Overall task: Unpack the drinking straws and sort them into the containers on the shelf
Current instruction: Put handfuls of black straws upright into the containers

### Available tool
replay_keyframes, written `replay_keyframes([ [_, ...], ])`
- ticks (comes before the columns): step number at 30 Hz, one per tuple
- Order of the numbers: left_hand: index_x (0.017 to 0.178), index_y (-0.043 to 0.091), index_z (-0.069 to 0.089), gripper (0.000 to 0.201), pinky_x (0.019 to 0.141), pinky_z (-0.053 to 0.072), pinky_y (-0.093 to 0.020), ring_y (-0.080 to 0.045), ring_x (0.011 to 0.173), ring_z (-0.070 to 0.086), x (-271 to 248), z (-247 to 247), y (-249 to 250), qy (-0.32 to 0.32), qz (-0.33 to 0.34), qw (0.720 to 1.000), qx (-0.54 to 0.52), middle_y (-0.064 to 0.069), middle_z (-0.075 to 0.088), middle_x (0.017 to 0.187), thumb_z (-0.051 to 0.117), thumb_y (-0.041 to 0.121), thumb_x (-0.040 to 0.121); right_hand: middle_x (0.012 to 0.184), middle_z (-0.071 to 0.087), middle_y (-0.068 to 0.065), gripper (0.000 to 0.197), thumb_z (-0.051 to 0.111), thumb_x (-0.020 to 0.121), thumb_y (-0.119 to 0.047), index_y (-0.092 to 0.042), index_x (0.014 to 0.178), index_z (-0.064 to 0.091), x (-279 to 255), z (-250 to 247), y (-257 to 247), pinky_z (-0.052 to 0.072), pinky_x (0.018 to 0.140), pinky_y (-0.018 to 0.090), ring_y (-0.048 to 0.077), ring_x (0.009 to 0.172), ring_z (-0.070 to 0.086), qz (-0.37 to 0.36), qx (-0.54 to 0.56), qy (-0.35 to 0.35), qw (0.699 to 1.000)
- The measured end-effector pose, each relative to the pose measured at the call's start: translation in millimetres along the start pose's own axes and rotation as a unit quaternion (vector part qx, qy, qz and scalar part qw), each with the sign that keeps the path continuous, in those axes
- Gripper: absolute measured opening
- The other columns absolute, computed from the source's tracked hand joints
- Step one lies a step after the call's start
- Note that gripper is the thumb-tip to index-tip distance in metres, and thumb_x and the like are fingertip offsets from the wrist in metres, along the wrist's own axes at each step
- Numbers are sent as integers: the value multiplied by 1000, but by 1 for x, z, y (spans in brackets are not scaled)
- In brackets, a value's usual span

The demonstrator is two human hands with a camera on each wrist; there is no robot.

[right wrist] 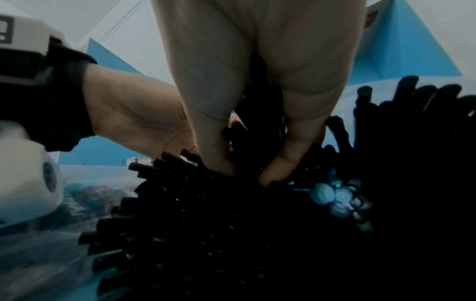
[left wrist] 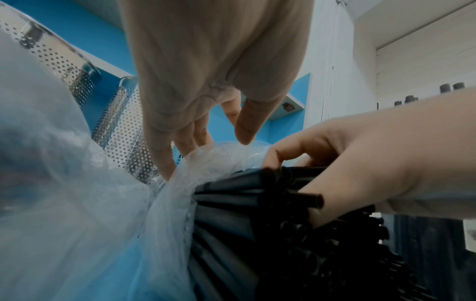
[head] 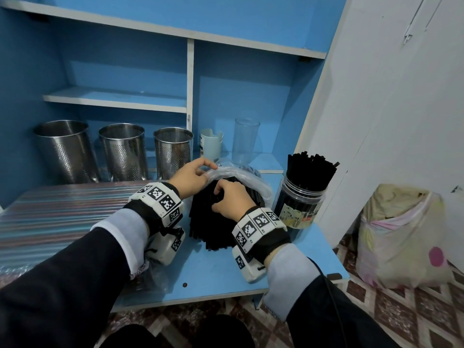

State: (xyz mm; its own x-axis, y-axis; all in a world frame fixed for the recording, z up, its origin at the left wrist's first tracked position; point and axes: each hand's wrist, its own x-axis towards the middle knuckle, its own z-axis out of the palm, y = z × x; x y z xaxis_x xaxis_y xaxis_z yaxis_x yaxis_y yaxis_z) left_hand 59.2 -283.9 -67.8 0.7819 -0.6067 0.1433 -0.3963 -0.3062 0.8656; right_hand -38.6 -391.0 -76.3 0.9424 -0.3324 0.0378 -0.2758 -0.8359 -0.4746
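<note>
Unpacking step: at frame centre the left hand [head: 192, 177] is pinching the plastic bag [head: 241, 174] back while the right hand [head: 229, 199], fingers curled, is gripping black straws [head: 213, 229]. Next, probably lifting a bunch toward the jar [head: 298, 207] at right.

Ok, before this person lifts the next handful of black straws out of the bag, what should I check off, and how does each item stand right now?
1. Left hand holds the clear plastic bag open at its rim: ok.
2. Right hand has its fingers closed on the black straws in the bag: ok.
3. Straws grabbed are free of the plastic: cannot tell, the fingers hide it.
4. Plastic jar stands upright to the right of the bag: ok.
5. Room left in the jar: cannot tell; it already looks full of straws.
6. Three perforated steel canisters stand upright on the shelf; no straws show above their rims: ok.
</note>
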Motion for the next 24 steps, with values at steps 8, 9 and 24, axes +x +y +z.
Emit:
replay_keyframes([
  [8, 114, 22, 59, 24, 52, 44, -10, -8, 66, 53, -4, 0, 3, -14, 3, 1000, -7, 4, 60, 86, 53, 5, 98, 89, 56, -3, 22, 70, 76, -3, -17, 89, 58, -4, -12, 4, 35, 56, 16, 14, 78, 51, -11, 65, 26, 997],
  [9, 116, 22, 58, 23, 53, 45, -10, -7, 67, 55, -5, 0, 4, -14, 5, 1000, -1, 6, 60, 87, 54, 8, 98, 89, 57, -4, 21, 69, 77, -3, -18, 89, 60, -6, -15, 4, 35, 57, 14, 13, 79, 52, -12, 77, 31, 997],
  [24, 137, 19, 47, 81, 97, 33, -11, -3, 114, 47, -36, 28, 43, -124, 275, 930, 210, 11, 52, 126, 86, 22, 66, 78, 65, -5, 23, 75, 73, -7, -20, 91, 70, -87, -94, 21, 50, 60, 19, 10, 62, 60, -2, 102, -51, 994],
])
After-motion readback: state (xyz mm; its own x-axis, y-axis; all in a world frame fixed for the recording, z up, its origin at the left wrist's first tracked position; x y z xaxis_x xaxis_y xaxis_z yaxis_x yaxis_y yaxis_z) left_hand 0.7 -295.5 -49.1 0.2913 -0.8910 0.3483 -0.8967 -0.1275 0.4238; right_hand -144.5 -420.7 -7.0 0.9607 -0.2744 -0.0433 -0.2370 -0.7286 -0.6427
